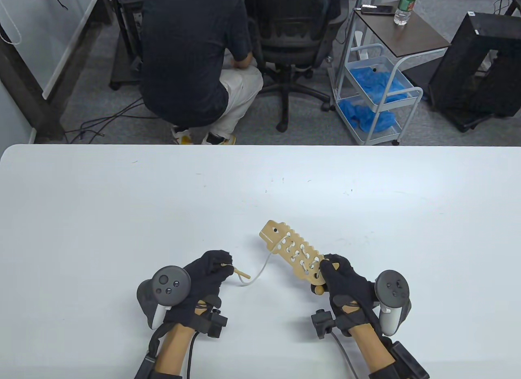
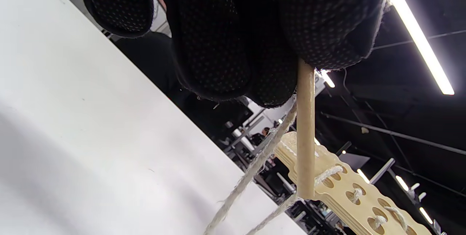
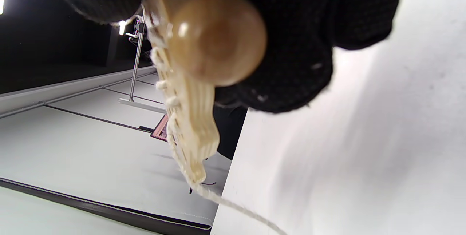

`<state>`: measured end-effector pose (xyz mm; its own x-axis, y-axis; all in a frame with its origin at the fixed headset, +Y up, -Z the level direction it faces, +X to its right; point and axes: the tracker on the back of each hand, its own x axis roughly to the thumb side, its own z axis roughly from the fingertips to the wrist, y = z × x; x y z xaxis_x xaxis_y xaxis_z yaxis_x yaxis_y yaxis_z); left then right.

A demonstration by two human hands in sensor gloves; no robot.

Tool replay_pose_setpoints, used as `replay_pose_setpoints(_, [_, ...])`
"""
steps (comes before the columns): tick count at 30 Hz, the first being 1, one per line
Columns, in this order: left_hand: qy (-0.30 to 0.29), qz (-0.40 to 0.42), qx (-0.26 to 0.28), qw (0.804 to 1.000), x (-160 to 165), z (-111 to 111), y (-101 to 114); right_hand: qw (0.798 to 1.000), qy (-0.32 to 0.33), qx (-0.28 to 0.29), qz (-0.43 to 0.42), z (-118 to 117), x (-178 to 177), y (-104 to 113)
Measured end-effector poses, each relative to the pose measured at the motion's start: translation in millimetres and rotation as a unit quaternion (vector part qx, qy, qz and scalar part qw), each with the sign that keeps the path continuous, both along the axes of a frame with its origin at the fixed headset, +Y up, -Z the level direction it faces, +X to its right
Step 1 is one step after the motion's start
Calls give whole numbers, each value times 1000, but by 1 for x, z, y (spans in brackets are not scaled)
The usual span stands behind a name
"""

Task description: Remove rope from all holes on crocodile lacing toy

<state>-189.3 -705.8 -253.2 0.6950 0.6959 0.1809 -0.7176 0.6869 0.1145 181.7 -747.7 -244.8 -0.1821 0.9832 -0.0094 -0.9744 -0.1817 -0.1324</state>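
A flat wooden crocodile lacing toy is held above the white table, head pointing up-left. White rope threads through its holes and leaves near the head. My right hand grips the toy's tail end; a round wooden bead shows at my fingers in the right wrist view, with the toy seen edge-on. My left hand pinches the thin wooden needle stick at the rope's free end. In the left wrist view the stick hangs from my fingers, with the rope and toy beyond.
Beyond the table's far edge a person crouches by an office chair. A white trolley with blue gloves stands to the right.
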Motion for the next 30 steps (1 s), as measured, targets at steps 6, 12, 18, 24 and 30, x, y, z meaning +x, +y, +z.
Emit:
replay_pose_setpoints(6, [0, 3, 4, 1000, 1, 1, 2, 1000, 13, 6, 15, 0, -4, 1])
replay_pose_setpoints(12, [-4, 9, 20, 1000, 5, 6, 6, 999, 25, 13, 27, 1, -7, 3])
replay_pose_setpoints(18, [-12, 10, 39, 999, 12, 12, 12, 998, 49, 15, 39, 1, -12, 4])
replay_pose_setpoints(24, [1, -3, 46, 999, 14, 15, 16, 993, 91, 29, 64, 1, -21, 6])
replay_pose_setpoints(30, [17, -20, 43, 999, 13, 15, 16, 985, 128, 47, 103, 4, -33, 10])
